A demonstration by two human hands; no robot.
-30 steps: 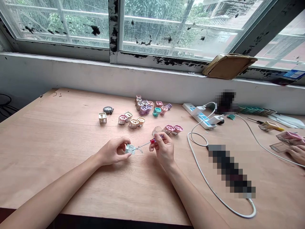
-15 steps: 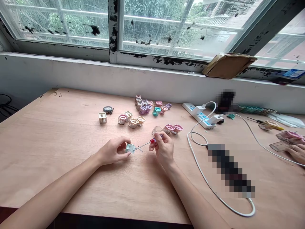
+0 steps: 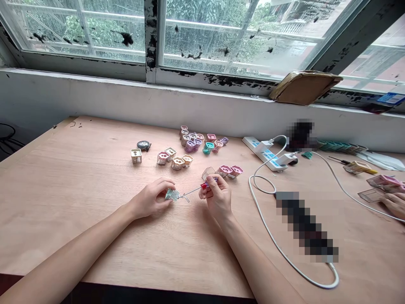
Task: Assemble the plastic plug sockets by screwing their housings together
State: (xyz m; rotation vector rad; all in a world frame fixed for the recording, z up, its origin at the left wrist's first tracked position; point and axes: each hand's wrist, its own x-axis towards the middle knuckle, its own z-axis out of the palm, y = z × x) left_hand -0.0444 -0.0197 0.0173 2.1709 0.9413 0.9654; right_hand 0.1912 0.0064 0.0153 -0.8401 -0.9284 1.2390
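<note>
My left hand (image 3: 158, 195) grips a small mint-green pencil sharpener (image 3: 171, 194) between thumb and fingers, just above the wooden table. In my right hand (image 3: 217, 195) is a screwdriver (image 3: 206, 184) with a red-and-blue handle. Its thin shaft points left, the tip at the sharpener's near right side; whether they touch, I cannot tell. Small metal bits (image 3: 186, 199) lie by the tip, too small to make out. Behind my right hand stands a clear plastic case (image 3: 208, 172), beside two pink two-hole sharpeners (image 3: 224, 170).
Several sharpeners (image 3: 177, 163) in various colours stand farther back, near a dark round object (image 3: 144, 145). A white power strip (image 3: 265, 154) with a looping cable (image 3: 260, 219) lies to the right. Another person's hand (image 3: 394, 204) is at the right edge by pink cases (image 3: 384, 181).
The mint-green sharpener has tilted slightly in my left hand and shifted a little left. My right hand and the screwdriver have moved slightly right.
</note>
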